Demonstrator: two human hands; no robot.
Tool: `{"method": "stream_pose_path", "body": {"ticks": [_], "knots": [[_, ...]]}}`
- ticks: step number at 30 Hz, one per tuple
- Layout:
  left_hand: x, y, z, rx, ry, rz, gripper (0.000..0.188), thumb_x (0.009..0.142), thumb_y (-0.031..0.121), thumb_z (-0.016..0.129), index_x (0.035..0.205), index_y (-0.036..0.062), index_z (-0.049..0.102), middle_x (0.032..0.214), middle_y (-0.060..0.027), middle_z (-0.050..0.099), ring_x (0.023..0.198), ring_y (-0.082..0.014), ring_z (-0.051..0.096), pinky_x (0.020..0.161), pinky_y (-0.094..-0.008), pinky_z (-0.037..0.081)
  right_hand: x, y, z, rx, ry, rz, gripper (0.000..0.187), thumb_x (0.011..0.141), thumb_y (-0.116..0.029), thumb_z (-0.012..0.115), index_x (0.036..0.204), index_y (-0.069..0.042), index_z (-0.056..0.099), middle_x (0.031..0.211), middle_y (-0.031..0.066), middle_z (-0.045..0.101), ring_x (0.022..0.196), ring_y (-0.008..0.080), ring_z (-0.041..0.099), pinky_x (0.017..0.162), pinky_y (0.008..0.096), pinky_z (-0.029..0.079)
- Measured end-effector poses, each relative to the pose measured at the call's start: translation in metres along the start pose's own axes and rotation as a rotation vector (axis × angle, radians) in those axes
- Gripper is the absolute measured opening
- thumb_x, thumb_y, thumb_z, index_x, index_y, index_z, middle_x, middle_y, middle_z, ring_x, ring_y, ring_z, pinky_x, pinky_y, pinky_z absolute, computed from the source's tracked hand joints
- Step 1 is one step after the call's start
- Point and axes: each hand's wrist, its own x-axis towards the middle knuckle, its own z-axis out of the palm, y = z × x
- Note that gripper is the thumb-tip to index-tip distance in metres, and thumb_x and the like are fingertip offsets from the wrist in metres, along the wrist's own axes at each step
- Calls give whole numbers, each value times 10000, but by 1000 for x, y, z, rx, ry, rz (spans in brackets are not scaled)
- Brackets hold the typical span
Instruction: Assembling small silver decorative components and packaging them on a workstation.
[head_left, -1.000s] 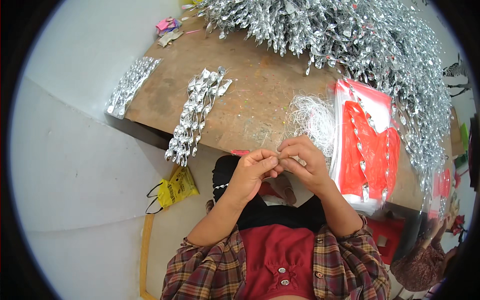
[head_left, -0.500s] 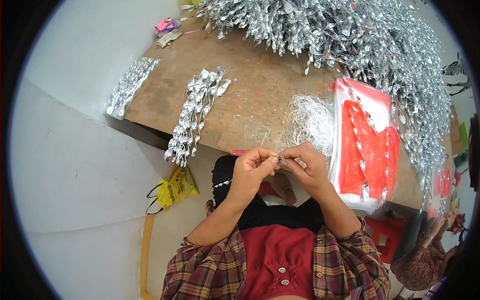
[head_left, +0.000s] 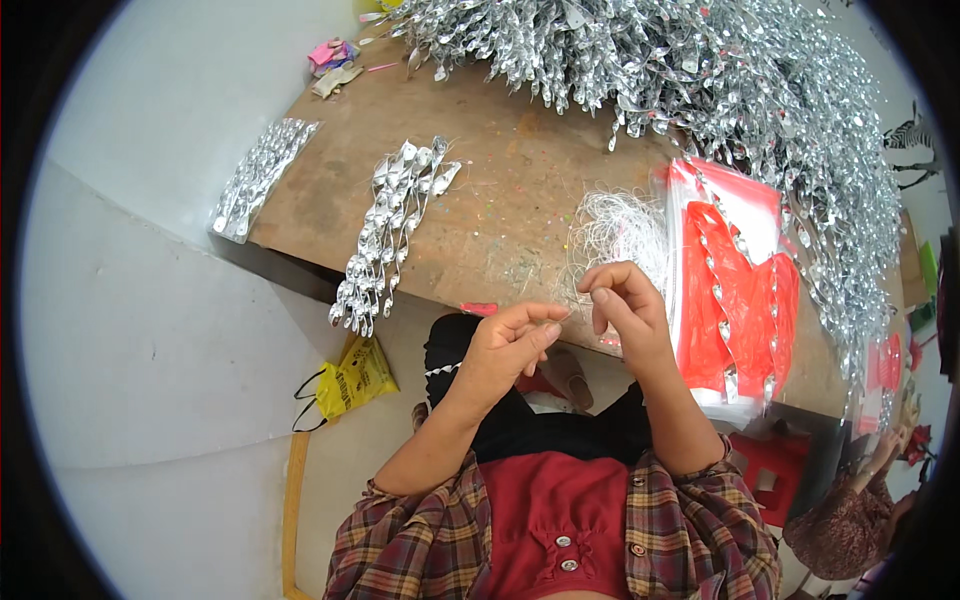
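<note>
The left hand (head_left: pixel 505 345) and right hand (head_left: pixel 622 305) hover close together at the near edge of the brown bench (head_left: pixel 500 190), fingertips pinched on a thin silver thread (head_left: pixel 572 312) stretched between them. Just beyond lies a tangle of thread (head_left: pixel 615 230); right of it, red bags (head_left: pixel 740 290); left, a silver strip bundle (head_left: pixel 390 230)

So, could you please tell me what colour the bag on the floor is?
Yellow with black handles; the bag shows best in the head view.

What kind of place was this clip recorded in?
Probably a small craft workshop: a worn brown worktable, a big heap of silver foil trimmings, and a tangle of thin white thread near both hands.
</note>
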Motion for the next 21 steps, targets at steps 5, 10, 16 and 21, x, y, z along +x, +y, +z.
{"method": "stream_pose_path", "body": {"ticks": [5,10,16,21], "knots": [[4,0,-3,-84,-23,-66,168,865,95,585,1002,3,618,697,13,559,538,-36,462,506,-165,371,8,-1,10,607,-69,310,113,918,-171,511,936,-75,455,778,55,541,485,70,407,543,202,392],[2,-8,-25,-369,-121,-98,140,856,57,574,974,1,623,690,13,557,488,-46,425,573,-195,424,10,19,18,479,-67,333,94,924,-164,494,946,-86,446,714,29,515,500,67,415,526,208,374],[3,-10,-35,-194,-201,-56,196,864,63,573,1044,-2,619,809,-36,630,652,-77,553,740,-243,475,1,40,10,-56,-101,221,94,943,-149,449,912,-61,437,682,30,493,581,113,503,571,255,429],[-17,-63,-40,536,-136,99,362,847,76,575,1203,18,546,1033,-68,649,919,-109,602,788,-246,468,35,3,-38,85,262,-127,61,915,-93,435,963,-64,459,729,48,529,676,171,582,698,297,481]]}}
